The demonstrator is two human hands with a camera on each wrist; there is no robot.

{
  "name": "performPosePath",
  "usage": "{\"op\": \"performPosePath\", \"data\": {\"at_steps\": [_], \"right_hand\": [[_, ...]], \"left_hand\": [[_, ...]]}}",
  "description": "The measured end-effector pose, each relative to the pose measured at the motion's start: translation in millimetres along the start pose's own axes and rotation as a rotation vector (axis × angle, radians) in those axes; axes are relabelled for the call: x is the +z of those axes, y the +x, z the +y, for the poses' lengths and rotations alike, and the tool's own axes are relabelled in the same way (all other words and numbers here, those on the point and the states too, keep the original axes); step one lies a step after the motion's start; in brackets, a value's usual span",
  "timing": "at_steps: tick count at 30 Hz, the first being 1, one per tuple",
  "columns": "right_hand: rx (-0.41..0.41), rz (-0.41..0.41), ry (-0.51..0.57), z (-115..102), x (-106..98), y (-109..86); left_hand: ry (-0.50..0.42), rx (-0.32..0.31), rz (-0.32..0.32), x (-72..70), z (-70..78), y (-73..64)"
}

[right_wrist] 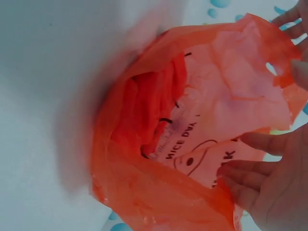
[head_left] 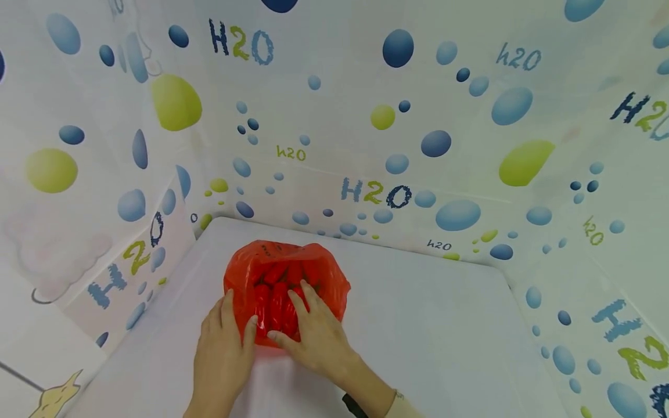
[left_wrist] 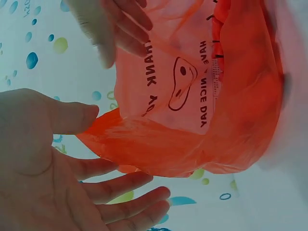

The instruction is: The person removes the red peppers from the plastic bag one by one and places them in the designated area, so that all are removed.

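White sheeting (head_left: 334, 110) printed with blue and green ovals and H2O lettering rises around a smooth white table (head_left: 444, 325). On it, left of centre, sits a translucent, crinkled red plastic bag (head_left: 236, 277), its wide mouth facing the person. Both hands are at its near side: the left hand (head_left: 222, 348) lies along the left flank, while the right hand (head_left: 321, 339) reaches over the mouth from the near right. The left wrist view shows the left palm, its fingers extended and spread, its thumb at the bag's edge. The right fingers are stretched out too, loosely bent; whether they touch the contents cannot be told. Inside the bag, just beyond the right fingertips, lie glossy, elongated red peppers (head_left: 276, 305). Only the wrist views clearly show their thin dark stems (right_wrist: 165, 120), the bag's black NICE DAY lettering (left_wrist: 202, 86) and a looped outline with dark spots (left_wrist: 180, 94) beside it.
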State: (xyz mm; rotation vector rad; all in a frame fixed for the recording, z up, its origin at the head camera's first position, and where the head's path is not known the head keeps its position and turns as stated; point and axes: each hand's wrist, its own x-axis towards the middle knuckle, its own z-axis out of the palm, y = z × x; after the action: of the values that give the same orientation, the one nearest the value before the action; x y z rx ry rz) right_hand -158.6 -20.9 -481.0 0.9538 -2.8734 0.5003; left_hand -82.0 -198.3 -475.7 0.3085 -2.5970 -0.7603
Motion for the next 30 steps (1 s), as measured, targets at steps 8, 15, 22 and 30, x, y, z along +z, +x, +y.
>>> {"op": "performPosePath", "data": {"at_steps": [8,15,22,30], "right_hand": [[0.112,0.038,-0.010,4,7,4.3],[0.169,0.084,-0.045,9,13,6.6],[0.232,0.058,-0.001,21,26,13.4],[0.280,0.034,0.056,30,43,17.1]], "left_hand": [[-0.018,-0.046,-0.045,2.3,0.6,-0.3],[-0.009,-0.001,0.027,7.2,-2.5,-1.2],[0.021,-0.051,-0.043,7.9,-2.8,1.1],[0.010,-0.048,-0.030,10.0,-6.8,-3.4]]}}
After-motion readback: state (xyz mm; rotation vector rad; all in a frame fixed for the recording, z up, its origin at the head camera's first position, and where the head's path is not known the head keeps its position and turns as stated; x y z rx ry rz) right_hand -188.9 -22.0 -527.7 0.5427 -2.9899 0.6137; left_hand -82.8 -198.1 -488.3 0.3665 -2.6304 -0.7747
